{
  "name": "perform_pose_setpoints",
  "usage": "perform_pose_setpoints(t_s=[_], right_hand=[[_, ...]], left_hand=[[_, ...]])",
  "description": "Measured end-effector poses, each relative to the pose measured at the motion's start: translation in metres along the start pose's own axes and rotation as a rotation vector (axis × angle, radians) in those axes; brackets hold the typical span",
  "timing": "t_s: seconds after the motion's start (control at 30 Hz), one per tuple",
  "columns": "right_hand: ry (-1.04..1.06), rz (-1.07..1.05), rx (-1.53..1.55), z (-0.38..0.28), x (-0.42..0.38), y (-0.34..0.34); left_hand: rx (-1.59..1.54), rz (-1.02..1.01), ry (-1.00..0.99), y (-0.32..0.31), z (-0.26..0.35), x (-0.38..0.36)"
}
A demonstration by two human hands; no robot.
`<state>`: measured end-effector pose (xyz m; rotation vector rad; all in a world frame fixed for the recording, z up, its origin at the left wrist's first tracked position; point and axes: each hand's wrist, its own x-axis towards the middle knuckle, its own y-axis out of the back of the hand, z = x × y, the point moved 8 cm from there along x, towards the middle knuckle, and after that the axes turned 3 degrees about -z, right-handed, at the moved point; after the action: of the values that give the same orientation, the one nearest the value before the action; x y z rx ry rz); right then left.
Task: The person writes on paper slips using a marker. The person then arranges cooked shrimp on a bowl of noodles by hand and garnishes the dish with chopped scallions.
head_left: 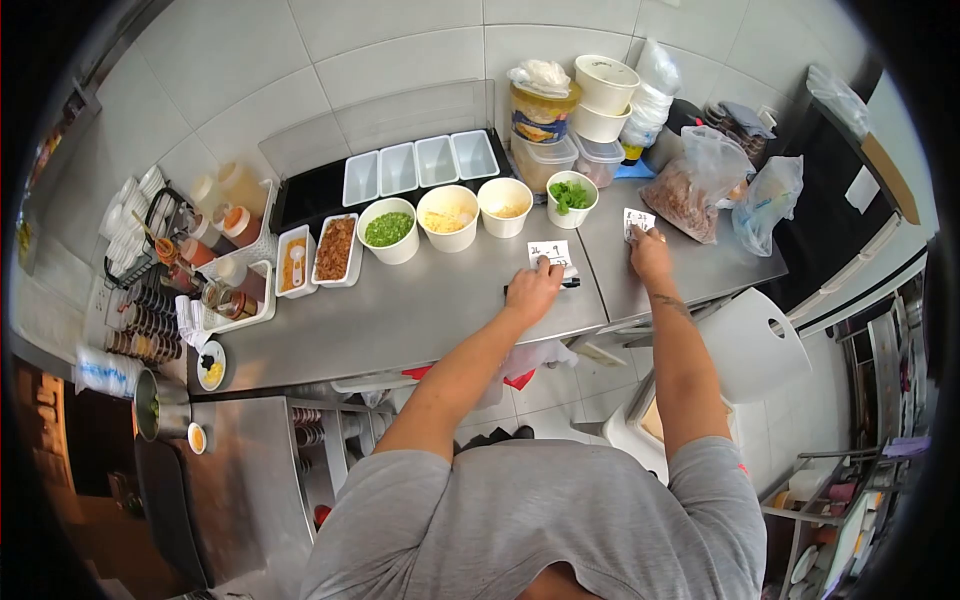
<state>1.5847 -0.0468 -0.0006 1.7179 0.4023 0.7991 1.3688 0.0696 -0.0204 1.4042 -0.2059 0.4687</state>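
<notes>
A brushed, softly shiny metal counter (400, 310) holds two white paper slips (551, 254) and smooth white bowls (448, 218). Glossy pale tiles (330, 60) cover the wall; crinkled clear plastic bags (700, 180) sit right.

I stand at a steel counter (400, 320) set against a wall (330, 60) of large pale tiles. Below me the floor (560, 395) is pale tile too. A lower steel shelf (250, 480) sits to my left, a wire rack (860, 500) to my right, beside a white chair (750, 345). The light is even and bright.
</notes>
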Motion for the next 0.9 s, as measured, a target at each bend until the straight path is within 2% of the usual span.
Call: perform_pose_setpoints(t_s=[0.13, 0.23, 0.27, 0.37, 0.4, 0.5, 0.6, 0.7, 0.8, 0.9], right_hand=[[0.023, 0.059, 0.376, -0.024, 0.012, 0.002], [-0.191, 0.223, 0.246, -0.002, 0.020, 0.018], [-0.302, 0.155, 0.093, 0.011, 0.021, 0.018], [-0.583, 0.066, 0.063, 0.048, 0.011, 0.002], [-0.546, -0.013, 0.030, 0.048, 0.014, 0.000], [-0.642, -0.250, 0.207, 0.051, 0.020, -0.016], [-0.881, -0.319, 0.318, 0.049, 0.010, -0.017], [-0.886, -0.232, 0.227, 0.048, 0.012, -0.015], [-0.843, -0.172, 0.435, 0.059, 0.012, -0.031], [-0.869, -0.126, 0.366, 0.049, 0.007, -0.019]], left_hand=[[-0.040, 0.060, 0.010, 0.007, -0.003, -0.002], [-0.050, 0.072, 0.013, 0.007, -0.003, -0.001], [-0.042, 0.077, 0.008, 0.007, -0.002, -0.002], [-0.028, 0.078, 0.000, 0.009, -0.003, -0.002], [-0.035, 0.068, 0.004, 0.008, -0.004, -0.001], [-0.053, 0.082, -0.007, 0.006, -0.005, 0.002], [-0.064, 0.101, -0.053, 0.008, -0.004, -0.001], [-0.093, 0.071, -0.096, 0.004, -0.003, -0.001], [-0.106, 0.079, -0.137, 0.004, -0.003, 0.000], [-0.131, 0.082, -0.163, 0.003, -0.003, -0.001]])
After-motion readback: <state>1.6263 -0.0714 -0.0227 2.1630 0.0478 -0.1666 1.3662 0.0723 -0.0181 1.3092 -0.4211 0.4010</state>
